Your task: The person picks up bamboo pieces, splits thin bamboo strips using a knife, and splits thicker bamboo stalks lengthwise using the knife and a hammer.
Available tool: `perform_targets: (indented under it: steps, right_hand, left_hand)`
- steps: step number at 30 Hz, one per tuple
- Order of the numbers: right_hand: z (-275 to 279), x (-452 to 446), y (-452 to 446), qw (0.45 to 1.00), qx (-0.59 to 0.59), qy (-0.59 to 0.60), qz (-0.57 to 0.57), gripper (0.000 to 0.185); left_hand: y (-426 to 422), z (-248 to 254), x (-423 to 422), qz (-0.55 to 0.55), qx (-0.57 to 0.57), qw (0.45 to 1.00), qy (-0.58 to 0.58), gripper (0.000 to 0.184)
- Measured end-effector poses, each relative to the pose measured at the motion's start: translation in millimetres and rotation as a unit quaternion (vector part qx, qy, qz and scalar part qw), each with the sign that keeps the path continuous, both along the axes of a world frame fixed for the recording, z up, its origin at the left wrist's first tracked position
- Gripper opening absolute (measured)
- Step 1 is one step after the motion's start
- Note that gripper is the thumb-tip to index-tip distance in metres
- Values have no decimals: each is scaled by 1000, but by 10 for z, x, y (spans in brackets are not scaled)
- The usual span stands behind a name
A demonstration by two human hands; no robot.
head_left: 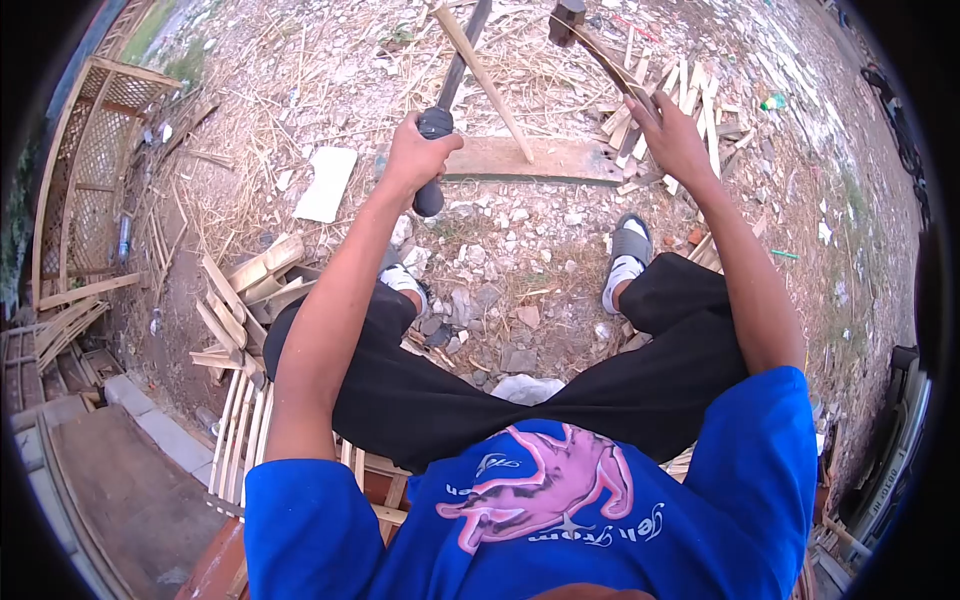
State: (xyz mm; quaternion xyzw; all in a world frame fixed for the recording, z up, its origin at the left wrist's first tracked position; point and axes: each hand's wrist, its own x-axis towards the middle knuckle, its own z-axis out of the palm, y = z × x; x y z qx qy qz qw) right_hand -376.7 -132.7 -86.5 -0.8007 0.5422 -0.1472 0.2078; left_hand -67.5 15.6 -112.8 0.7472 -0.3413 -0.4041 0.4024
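Note:
My left hand is wrapped round the black handle of a machete, whose long dark blade points away from me. Close beside the blade, a pale wooden stick slants up from a wooden board; whether blade and stick touch I cannot tell. In my right hand is the handle of a hammer, its blocky metal head raised past the board's far side. A thin light strip runs along the hammer handle, and I cannot make out whether it is held too.
Split wood pieces lie beyond the board's right end. More wood is heaped by my left leg, with slats below it. A white sheet rests on the stony, straw-strewn ground. A lattice wooden frame stands far left.

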Motion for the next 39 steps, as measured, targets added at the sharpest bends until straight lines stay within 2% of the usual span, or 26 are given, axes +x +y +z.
perform_targets:
  steps: [1,5,9,13,17,19,20,21,22,23,24,26,27,28,30,31,32,33,34,35,36,37,38,39]
  right_hand:
    - [-125,-47,-13,1000,2,22,5,51]
    - [-785,-172,-4,994,28,104,25,43]
    - [-1400,-314,460,982,63,170,55,46]
    - [-1668,-324,776,972,118,191,75,43]
    - [-2391,-371,1061,970,131,169,116,44]
    - [-2364,-234,1034,956,191,141,170,49]
    - [-2353,-180,1044,946,225,127,194,51]
    - [-2300,-58,876,940,281,81,176,56]
    - [-2094,92,715,934,346,-29,81,60]
    - [-1787,240,565,906,399,-139,-19,65]
    - [-1406,359,463,852,431,-290,-69,62]
    - [-524,613,398,799,429,-418,-56,65]
    - [-242,644,354,830,433,-352,-16,67]
    - [-53,661,337,854,435,-285,23,69]
    - [85,714,383,863,425,-274,16,58]
    - [94,682,370,860,434,-268,28,56]
    - [92,650,361,856,444,-263,40,55]
    - [77,659,380,868,427,-254,16,49]
    - [16,627,353,872,413,-260,25,46]
    - [-70,592,304,876,400,-266,35,43]
    - [-125,569,280,880,387,-270,47,39]
    - [7,574,358,886,380,-257,62,36]
    - [15,541,369,886,388,-243,75,37]
    - [24,512,362,886,394,-231,87,37]
  left_hand:
    - [5,25,-45,9,-10,999,48,45]
    - [-22,-84,-165,18,-85,990,109,56]
    - [-53,127,-298,9,-70,989,131,66]
    - [-169,-61,-243,-4,-101,990,94,70]
    - [-201,25,-414,-42,-104,991,70,95]
    - [-261,37,-512,-66,-106,991,46,113]
    - [-291,19,-552,-83,-90,991,49,114]
    - [-328,-7,-611,-84,-93,992,3,111]
    - [-374,-47,-678,-86,-97,991,-43,109]
    - [-420,-95,-718,-104,-107,987,-64,110]
    - [-405,-27,-738,-115,-92,988,-42,110]
    - [-355,171,-796,-142,-62,988,-1,110]
    - [-404,60,-847,-148,-86,983,-65,100]
    - [-458,9,-832,-190,-90,977,-20,95]
    - [-515,-23,-768,-272,-96,955,70,87]
    - [-433,321,-672,-340,11,938,67,66]
    - [-516,212,-582,-357,20,933,33,68]
    - [-478,420,-458,-382,48,922,-36,60]
    - [-619,265,-277,-413,6,904,-112,50]
    - [-568,417,-149,-377,-52,908,-174,40]
    - [-512,555,-78,-247,-101,930,-251,38]
    - [-454,717,-22,-124,-159,923,-327,38]
    - [-517,652,63,-11,-300,875,-381,46]
    - [-546,685,136,17,-378,790,-483,49]
